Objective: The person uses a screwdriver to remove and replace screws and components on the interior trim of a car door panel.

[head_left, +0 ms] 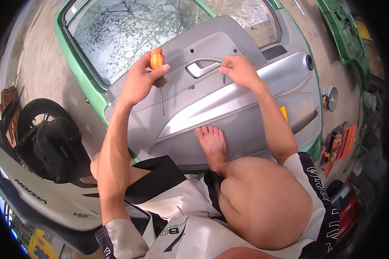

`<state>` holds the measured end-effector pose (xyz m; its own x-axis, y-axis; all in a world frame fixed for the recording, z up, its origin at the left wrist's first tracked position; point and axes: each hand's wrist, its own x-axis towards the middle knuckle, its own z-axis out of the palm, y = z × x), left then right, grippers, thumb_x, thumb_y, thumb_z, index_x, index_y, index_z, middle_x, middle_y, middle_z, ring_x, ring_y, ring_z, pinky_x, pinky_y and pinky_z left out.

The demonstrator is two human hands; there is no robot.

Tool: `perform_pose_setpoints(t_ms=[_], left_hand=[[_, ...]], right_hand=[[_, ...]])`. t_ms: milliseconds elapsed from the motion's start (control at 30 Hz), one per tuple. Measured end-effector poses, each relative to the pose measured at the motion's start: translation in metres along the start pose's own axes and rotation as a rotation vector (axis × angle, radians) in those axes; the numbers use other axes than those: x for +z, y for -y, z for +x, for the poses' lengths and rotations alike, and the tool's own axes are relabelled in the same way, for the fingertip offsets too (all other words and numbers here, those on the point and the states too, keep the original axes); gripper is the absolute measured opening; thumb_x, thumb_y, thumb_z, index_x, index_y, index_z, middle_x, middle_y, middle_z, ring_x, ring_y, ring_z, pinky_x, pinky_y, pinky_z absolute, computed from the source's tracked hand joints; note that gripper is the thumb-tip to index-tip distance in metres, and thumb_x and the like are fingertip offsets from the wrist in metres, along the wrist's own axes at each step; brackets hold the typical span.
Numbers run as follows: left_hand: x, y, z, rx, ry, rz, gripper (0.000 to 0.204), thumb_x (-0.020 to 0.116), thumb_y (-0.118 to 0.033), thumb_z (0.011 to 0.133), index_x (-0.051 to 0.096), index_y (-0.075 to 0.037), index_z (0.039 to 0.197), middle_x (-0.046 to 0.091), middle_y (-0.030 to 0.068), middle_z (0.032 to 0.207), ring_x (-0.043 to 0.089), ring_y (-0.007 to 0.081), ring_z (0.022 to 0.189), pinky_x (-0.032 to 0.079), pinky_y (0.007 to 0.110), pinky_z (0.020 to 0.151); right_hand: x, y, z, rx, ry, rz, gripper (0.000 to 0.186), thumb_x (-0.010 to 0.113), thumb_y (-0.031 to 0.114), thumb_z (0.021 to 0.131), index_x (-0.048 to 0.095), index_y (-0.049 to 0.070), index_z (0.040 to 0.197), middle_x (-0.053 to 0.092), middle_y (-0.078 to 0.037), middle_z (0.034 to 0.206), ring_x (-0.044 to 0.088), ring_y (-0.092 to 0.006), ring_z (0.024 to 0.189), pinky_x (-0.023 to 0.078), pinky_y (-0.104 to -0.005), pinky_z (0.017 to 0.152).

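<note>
A green car door [83, 77] lies flat in front of me with its grey inner panel [242, 129] facing up. My left hand [138, 82] is closed around a screwdriver [157, 58] with an orange handle, its thin shaft pointing down above the panel. My right hand [242, 71] pinches a small slim piece [224, 79], green with a dark tip; its exact kind is too small to tell. That hand is over the panel, right beside the silver inside door handle [202, 68]. My bare foot [212, 140] rests on the panel's lower part.
A scooter [47, 203] stands close on the left, its black wheel [47, 129] near the door. On the right are a round can-like object [330, 98], orange-red items [345, 142] and another green door-like part [345, 43]. The window glass [134, 34] lies at the far side.
</note>
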<state>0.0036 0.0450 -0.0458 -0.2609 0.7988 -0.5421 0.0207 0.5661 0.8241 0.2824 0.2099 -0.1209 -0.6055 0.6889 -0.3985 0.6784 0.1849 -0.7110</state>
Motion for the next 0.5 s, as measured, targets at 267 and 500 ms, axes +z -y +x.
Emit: perform_pose_setpoints(t_ms=[267,500], left_hand=[[0.043,-0.028,0.037,0.471,-0.22,-0.118,0.059,0.093,-0.009,0.081,0.061,0.004,0.129,0.074,0.0116,0.107,0.074,0.0181,0.092,0.061,0.032,0.084],[0.027,-0.031,0.05,0.56,-0.145,0.099,0.071,0.091,-0.015,0.081,0.056,-0.002,0.142,0.066,0.0202,0.138,0.064,0.0352,0.128,0.051,0.046,0.112]], right_hand=[[-0.016,0.109,-0.006,-0.328,-0.101,0.496,0.042,0.084,0.026,0.09,0.069,0.0,0.119,0.072,-0.011,0.102,0.069,-0.0194,0.07,0.052,-0.0337,0.063],[-0.031,0.124,0.03,-0.672,-0.375,0.189,0.039,0.081,0.018,0.093,0.063,0.0,0.123,0.073,-0.011,0.103,0.073,-0.0197,0.076,0.059,-0.0332,0.071]])
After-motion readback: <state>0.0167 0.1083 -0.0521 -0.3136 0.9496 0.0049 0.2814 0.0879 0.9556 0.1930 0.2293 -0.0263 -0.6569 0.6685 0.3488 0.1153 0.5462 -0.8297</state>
